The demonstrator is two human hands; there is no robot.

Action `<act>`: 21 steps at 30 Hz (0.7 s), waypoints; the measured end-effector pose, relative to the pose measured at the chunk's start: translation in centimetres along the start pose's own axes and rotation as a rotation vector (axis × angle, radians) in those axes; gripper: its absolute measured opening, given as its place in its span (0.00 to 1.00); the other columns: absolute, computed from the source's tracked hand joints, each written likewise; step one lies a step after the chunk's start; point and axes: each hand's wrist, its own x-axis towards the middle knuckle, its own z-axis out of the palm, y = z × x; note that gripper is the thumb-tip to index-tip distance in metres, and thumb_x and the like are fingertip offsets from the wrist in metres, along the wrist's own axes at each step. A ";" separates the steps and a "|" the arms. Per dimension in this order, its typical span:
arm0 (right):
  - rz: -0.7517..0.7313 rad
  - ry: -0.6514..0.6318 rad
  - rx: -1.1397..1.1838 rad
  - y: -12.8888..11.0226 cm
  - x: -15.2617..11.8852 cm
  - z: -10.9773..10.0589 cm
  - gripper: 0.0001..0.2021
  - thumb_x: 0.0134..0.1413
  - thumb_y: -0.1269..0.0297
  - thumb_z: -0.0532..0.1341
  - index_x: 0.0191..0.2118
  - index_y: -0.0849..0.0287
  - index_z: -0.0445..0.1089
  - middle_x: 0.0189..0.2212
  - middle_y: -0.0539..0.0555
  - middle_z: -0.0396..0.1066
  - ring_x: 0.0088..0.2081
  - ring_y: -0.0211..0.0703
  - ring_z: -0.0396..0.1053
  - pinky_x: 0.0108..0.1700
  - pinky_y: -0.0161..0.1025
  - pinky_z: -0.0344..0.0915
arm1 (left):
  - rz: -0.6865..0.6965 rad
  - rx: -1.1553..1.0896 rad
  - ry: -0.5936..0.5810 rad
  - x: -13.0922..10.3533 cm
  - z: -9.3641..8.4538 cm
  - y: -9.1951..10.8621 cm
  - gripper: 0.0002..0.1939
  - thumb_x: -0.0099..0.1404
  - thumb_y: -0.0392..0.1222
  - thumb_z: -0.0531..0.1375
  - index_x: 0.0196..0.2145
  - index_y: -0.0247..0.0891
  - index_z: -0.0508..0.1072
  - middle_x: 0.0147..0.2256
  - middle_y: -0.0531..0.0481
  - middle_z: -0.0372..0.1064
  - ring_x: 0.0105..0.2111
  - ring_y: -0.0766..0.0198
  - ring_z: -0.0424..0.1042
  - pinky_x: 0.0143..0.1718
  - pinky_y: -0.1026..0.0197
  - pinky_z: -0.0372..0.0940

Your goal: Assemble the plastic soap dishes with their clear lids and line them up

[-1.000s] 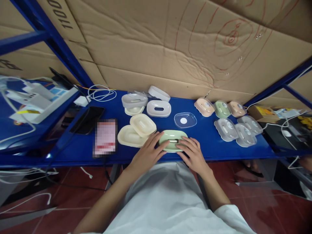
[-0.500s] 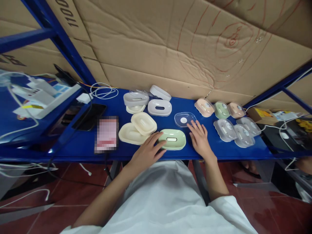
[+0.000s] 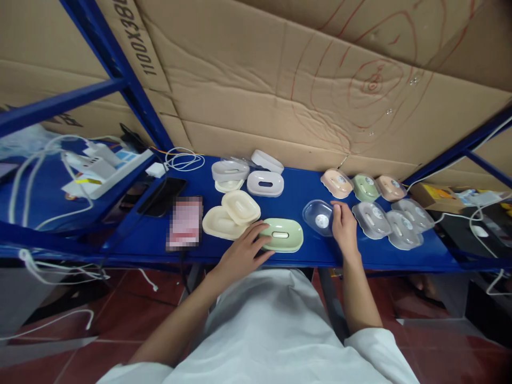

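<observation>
at the near edge of the blue worktop [image 3: 310,255], around its middle, the pale green glossy plastic soap dish [image 3: 293,242] lies flat and open side up, showing the raised oval bar in its base. the left hand [image 3: 236,258] rests over its left end, fingers a little apart and bent onto the rim, probably so that the light dish does not slide. farther right and slightly back from that edge, the right hand [image 3: 344,226] has its fingers close together, clamped on the right rim of the clear plastic lid [image 3: 312,210]; the thumb is mostly hidden. holding it by the rim likely leaves its round sticker [image 3: 321,221] untouched. whether the lid is wholly off the surface, i cannot tell. two overlapping cream plastic pieces [image 3: 218,226] lie just left of the green dish, and a pale lilac dish with a dark slot [image 3: 265,190] sits behind, toward the far edge. near the far right corner are peach and green lidded dishes [image 3: 367,188], with grey lidded dishes [image 3: 372,223] in front of them, seemingly grouped by colour and well apart from the loose parts, perhaps so the two sorts do not mix.
</observation>
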 end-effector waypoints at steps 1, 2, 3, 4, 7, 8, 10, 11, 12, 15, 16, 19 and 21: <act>-0.018 -0.022 -0.037 0.2 0.3 0.2 0.26 0.76 0.45 0.46 0.58 0.57 0.72 0.52 0.65 0.77 0.56 0.60 0.73 0.58 0.58 0.69 | 0.000 0.003 0.001 0.0 0.0 0.0 0.11 0.75 0.44 0.64 0.52 0.40 0.74 0.61 0.38 0.68 0.68 0.48 0.65 0.68 0.41 0.68; -0.037 -0.036 -0.082 0.4 0.5 0.3 0.28 0.76 0.44 0.47 0.61 0.57 0.72 0.57 0.67 0.74 0.61 0.62 0.70 0.62 0.62 0.66 | 0.000 0.005 0.000 0.0 -0.1 0.1 0.11 0.75 0.44 0.64 0.52 0.40 0.74 0.61 0.38 0.67 0.68 0.48 0.65 0.68 0.41 0.68; -0.056 -0.055 -0.131 0.5 0.4 0.4 0.28 0.75 0.43 0.47 0.64 0.56 0.70 0.61 0.68 0.71 0.65 0.64 0.66 0.64 0.65 0.62 | 0.002 0.006 0.000 0.0 -0.1 0.1 0.11 0.75 0.43 0.64 0.52 0.40 0.73 0.61 0.38 0.67 0.68 0.48 0.65 0.68 0.41 0.67; -0.082 -0.089 -0.179 0.7 0.1 0.5 0.29 0.75 0.42 0.49 0.67 0.54 0.68 0.65 0.68 0.67 0.68 0.65 0.63 0.66 0.68 0.59 | 0.004 0.007 0.001 0.0 -0.1 0.1 0.11 0.75 0.43 0.64 0.52 0.39 0.73 0.62 0.38 0.67 0.68 0.48 0.65 0.68 0.42 0.67; -0.206 -0.287 -0.289 1.0 -1.1 0.3 0.29 0.71 0.40 0.56 0.70 0.47 0.65 0.72 0.63 0.60 0.72 0.65 0.58 0.68 0.72 0.53 | 0.009 0.027 0.010 -0.1 -0.1 0.1 0.11 0.75 0.43 0.64 0.52 0.39 0.73 0.64 0.36 0.65 0.69 0.47 0.65 0.68 0.41 0.67; -0.234 -0.333 -0.312 1.0 -1.4 0.2 0.28 0.71 0.41 0.57 0.70 0.46 0.65 0.72 0.62 0.60 0.72 0.65 0.58 0.68 0.72 0.52 | 0.009 0.035 0.014 -0.1 -0.1 0.1 0.12 0.75 0.43 0.64 0.52 0.39 0.73 0.64 0.35 0.64 0.69 0.46 0.64 0.68 0.41 0.67; -0.234 -0.326 -0.330 1.0 -1.5 0.2 0.25 0.73 0.47 0.56 0.69 0.47 0.67 0.71 0.61 0.64 0.71 0.63 0.60 0.67 0.69 0.54 | 0.009 0.044 0.018 -0.1 0.0 0.0 0.12 0.75 0.43 0.64 0.53 0.39 0.73 0.66 0.35 0.62 0.69 0.45 0.64 0.68 0.40 0.67; -0.227 -0.302 -0.318 0.9 -1.5 0.2 0.23 0.74 0.50 0.54 0.68 0.49 0.67 0.69 0.62 0.66 0.70 0.62 0.62 0.67 0.68 0.55 | 0.009 0.046 0.018 -0.2 0.0 0.0 0.12 0.75 0.42 0.64 0.53 0.39 0.73 0.66 0.35 0.62 0.69 0.45 0.64 0.68 0.40 0.67; -0.226 -0.282 -0.293 0.8 -1.4 0.2 0.22 0.76 0.53 0.53 0.68 0.50 0.67 0.68 0.62 0.68 0.69 0.60 0.64 0.67 0.66 0.56 | 0.008 0.047 0.014 -0.2 0.0 0.0 0.12 0.74 0.42 0.64 0.53 0.39 0.73 0.66 0.34 0.62 0.68 0.45 0.64 0.67 0.40 0.68; -0.293 -0.309 -0.176 0.1 -1.3 0.6 0.23 0.77 0.56 0.49 0.71 0.51 0.63 0.68 0.60 0.69 0.69 0.56 0.65 0.67 0.60 0.58 | 0.010 0.048 -0.003 -0.2 -0.1 0.1 0.13 0.74 0.43 0.65 0.53 0.38 0.73 0.64 0.34 0.63 0.67 0.45 0.66 0.67 0.41 0.68; -0.322 -0.339 -0.144 -0.1 -1.4 0.7 0.24 0.78 0.56 0.49 0.72 0.50 0.62 0.68 0.60 0.68 0.70 0.55 0.64 0.68 0.59 0.58 | 0.011 0.048 -0.007 -0.2 -0.1 0.1 0.13 0.74 0.43 0.65 0.53 0.37 0.73 0.64 0.33 0.64 0.67 0.45 0.66 0.67 0.41 0.68; -0.329 -0.386 -0.150 -0.1 -1.7 1.2 0.24 0.77 0.52 0.52 0.72 0.47 0.63 0.73 0.58 0.61 0.74 0.59 0.57 0.70 0.64 0.56 | 0.012 0.042 -0.012 -0.1 -0.3 0.1 0.13 0.74 0.42 0.64 0.53 0.38 0.73 0.63 0.34 0.65 0.67 0.45 0.66 0.67 0.41 0.68; -0.280 -0.376 -0.188 0.3 -1.8 1.3 0.25 0.75 0.48 0.55 0.71 0.46 0.65 0.75 0.58 0.57 0.76 0.65 0.52 0.70 0.71 0.55 | 0.011 0.039 -0.013 0.0 -0.3 0.1 0.13 0.75 0.42 0.64 0.53 0.38 0.73 0.63 0.35 0.65 0.67 0.45 0.66 0.67 0.41 0.68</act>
